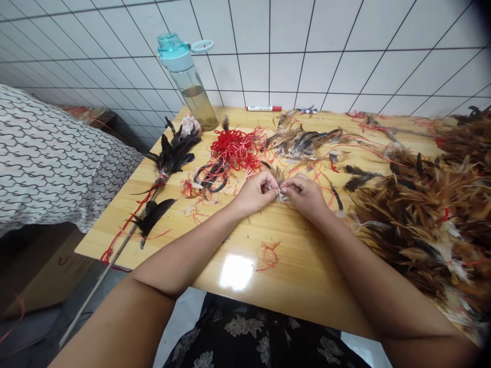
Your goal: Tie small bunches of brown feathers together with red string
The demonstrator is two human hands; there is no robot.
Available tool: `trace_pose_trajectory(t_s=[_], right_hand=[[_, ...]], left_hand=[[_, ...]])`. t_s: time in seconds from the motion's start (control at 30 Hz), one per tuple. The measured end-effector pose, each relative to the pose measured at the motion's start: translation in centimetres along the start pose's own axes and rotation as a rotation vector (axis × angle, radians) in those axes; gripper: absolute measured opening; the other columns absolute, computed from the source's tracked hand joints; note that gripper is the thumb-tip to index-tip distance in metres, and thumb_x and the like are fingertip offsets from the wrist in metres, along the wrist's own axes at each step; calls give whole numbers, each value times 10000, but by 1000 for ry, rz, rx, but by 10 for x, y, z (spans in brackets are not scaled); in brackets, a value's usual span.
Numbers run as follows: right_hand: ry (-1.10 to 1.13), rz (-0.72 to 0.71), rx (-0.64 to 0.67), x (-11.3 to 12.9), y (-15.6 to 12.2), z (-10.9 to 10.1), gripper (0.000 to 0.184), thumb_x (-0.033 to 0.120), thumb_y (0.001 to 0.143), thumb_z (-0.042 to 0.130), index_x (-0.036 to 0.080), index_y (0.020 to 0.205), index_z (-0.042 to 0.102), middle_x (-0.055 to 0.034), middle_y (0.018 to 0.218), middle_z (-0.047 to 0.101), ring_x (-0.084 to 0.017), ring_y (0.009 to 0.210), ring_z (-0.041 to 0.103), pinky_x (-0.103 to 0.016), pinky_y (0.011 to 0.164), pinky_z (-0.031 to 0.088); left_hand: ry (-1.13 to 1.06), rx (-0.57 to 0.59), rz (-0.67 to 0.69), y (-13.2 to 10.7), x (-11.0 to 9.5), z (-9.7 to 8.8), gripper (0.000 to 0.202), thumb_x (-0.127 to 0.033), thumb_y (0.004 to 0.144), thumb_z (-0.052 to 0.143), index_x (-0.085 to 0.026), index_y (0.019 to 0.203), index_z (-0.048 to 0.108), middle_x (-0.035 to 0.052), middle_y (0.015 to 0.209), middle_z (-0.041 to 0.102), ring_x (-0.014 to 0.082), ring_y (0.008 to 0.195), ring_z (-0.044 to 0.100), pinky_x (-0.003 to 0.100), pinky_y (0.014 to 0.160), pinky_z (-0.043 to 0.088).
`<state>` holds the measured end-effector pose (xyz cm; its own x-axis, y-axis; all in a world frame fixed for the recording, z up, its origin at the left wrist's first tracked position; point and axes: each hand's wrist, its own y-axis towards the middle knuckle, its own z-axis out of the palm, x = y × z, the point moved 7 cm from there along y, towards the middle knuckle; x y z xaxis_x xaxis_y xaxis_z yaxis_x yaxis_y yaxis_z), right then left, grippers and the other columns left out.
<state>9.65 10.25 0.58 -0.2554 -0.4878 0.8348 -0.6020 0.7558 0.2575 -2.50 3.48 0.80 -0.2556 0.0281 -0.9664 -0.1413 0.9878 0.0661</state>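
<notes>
The largest thing here is the wooden table, which stands against a white tiled wall. On its right side lies a big heap of brown feathers; it goes out of my view at the right, so I cannot see its full size. On the left, a long stick with black feathers tied at its upper end crosses the table edge, and its low end hangs beyond it. Behind it stands a bottle with a turquoise lid, partly filled with yellowish liquid.

In the middle, the left hand and the right hand meet. Each one is closed to a pinch, thumb against forefinger, and together they grip a small tuft of feathers just above the table, or touching it; this I cannot tell. The fingers cover most of its lower part, and only the brown tips and some whitish bits come out.

Behind the left hand is a tangle of red string, and beside it a black looped object, half buried among scraps, hard to recognise. Loose feathers lie beyond the hands. Smallest are a red-capped marker near the wall and a thin curl of red thread on the near side.
</notes>
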Motion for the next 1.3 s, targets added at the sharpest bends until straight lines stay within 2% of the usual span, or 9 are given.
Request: trace_pose_trajectory(t_s=[0.2,0.37,0.77,1.1,1.3], right_hand=[[-61,-9,19,-1,-1,2,107,152,766,623,209,722,702,-15,693,562,-144,656,516,-284,650,414],[-55,-56,31,4,-3,7,114,139,758,626,205,697,696,-12,700,585,-138,670,540,-272,654,428],[36,51,-55,-7,-1,2,68,183,739,644,196,756,708,-15,721,605,-140,677,562,-277,655,455],[61,30,-18,-3,-2,6,80,182,741,653,203,784,718,-6,698,580,-146,678,542,-282,649,440],[-17,-30,-40,6,-4,4,81,159,756,641,201,791,701,-12,722,580,-149,692,536,-282,668,431]], left_hand=[[263,-72,141,-3,-14,-2,71,-149,761,595,-167,803,540,-21,731,559,78,641,484,202,611,381],[436,-104,300,-6,-23,-2,101,-84,767,554,-172,816,561,-15,758,600,89,697,531,206,659,412],[367,-157,382,-9,-28,-3,92,-106,807,546,-166,862,589,-6,792,638,83,705,573,198,677,445],[513,-186,528,-15,-36,1,118,-82,822,532,-164,884,590,10,828,655,99,750,586,209,695,451],[540,-189,570,-16,-35,1,143,-84,841,525,-169,934,593,20,868,669,110,799,604,221,723,462]])
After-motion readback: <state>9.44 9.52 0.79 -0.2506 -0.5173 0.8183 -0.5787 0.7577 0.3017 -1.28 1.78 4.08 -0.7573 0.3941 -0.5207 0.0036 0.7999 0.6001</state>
